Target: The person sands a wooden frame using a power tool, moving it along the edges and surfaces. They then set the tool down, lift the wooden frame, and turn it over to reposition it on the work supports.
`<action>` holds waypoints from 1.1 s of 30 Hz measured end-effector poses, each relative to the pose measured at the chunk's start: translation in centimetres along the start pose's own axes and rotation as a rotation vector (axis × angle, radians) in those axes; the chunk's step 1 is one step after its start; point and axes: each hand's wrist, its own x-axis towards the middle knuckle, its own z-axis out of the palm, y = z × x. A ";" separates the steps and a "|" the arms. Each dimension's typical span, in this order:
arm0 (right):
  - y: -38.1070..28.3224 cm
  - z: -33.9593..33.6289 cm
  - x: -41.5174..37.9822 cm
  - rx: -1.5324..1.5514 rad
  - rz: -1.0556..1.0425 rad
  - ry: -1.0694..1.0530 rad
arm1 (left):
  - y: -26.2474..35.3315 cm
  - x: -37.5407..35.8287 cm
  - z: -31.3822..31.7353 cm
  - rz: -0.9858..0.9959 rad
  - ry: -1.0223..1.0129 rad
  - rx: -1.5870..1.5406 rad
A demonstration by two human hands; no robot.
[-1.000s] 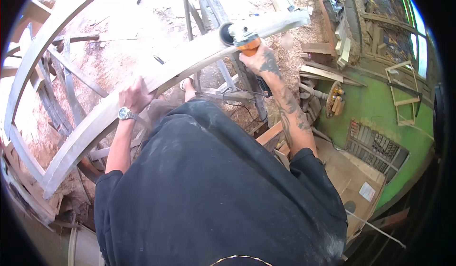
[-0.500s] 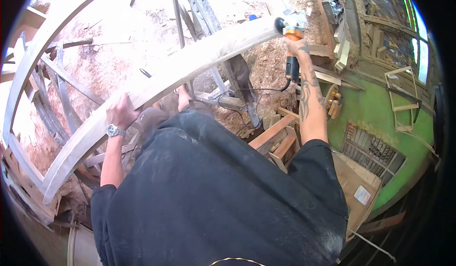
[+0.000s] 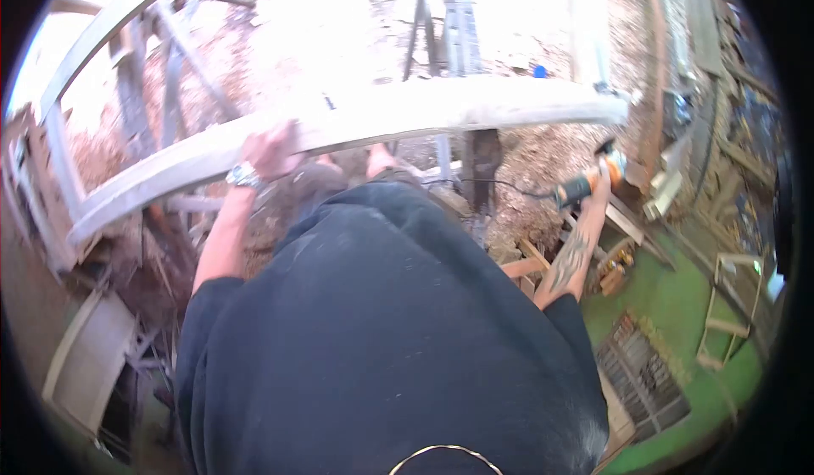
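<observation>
Right hand (image 3: 600, 188) dropped angle grinder (image 3: 587, 183) off curved beam (image 3: 407, 117) end, grip closed on it, below beam. Left hand (image 3: 271, 149) clamps beam edge. Grinding paused.

A single camera sits on the person's head and looks steeply down and forward over their own chest, through a wide fisheye lens that darkens the corners. It is close to the dark shirt (image 3: 381, 331), which fills the lower middle, while the curved wooden beam (image 3: 381, 119) crosses the upper part and the sawdust floor (image 3: 339, 43) lies farther below. The picture is somewhat blurred.
</observation>
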 end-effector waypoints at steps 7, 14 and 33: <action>8.2 7.2 -22.5 0.268 0.070 -0.116 | 7.8 6.6 1.3 -0.022 -0.215 -0.067; 13.0 13.7 -30.0 -0.060 -0.097 -0.189 | 1.2 3.3 4.9 0.179 0.125 -0.199; 20.1 37.5 -51.1 -1.098 -0.819 -0.643 | -28.3 -18.6 -7.9 -0.298 0.257 0.103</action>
